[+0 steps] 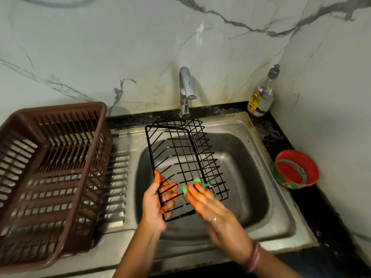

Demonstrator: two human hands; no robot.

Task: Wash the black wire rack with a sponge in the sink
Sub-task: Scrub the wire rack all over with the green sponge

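The black wire rack (180,155) is held tilted over the steel sink (251,149), its far end near the tap. My left hand (158,199) grips the rack's near left corner, fingers curled through the wires. My right hand (208,205) holds a green sponge (193,184) and presses it against the rack's near end, right of the left hand. The right hand is blurred.
A brown plastic dish basket (50,173) stands on the draining board at left. The chrome tap (185,87) rises behind the sink, no water visible. A soap pump bottle (261,95) sits in the back right corner; a red bowl (296,169) rests on the dark counter at right.
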